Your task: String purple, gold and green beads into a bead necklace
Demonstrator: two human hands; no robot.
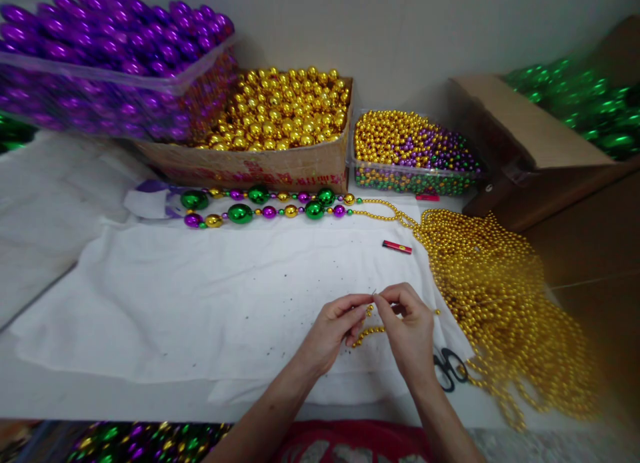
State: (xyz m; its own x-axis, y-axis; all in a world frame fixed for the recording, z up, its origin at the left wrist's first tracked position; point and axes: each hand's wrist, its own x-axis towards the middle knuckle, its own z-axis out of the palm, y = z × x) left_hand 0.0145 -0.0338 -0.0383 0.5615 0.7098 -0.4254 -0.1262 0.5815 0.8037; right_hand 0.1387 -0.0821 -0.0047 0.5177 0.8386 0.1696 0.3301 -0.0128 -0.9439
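Note:
Over the white cloth (200,283), my left hand (333,326) and my right hand (407,319) meet, thumbs and forefingers pinched together. A thin dark tip, like a thread end, pokes up between the fingertips. A short gold bead string (370,332) hangs between both hands and passes behind the right one. Where its ends lie is partly hidden by my fingers. Black-handled scissors (451,368) rest beside my right wrist, blades hidden. A red lighter (397,247) lies beyond the hands. Farther back is a necklace of large green, purple and gold beads (269,212).
A heap of gold bead strands (500,303) spreads on the right. Along the back stand a purple-bead bin (90,76), a cardboard box of gold beads (250,169), a small mixed-bead tub (415,176) and a cardboard box with green beads (540,136). Dark specks dot the cloth.

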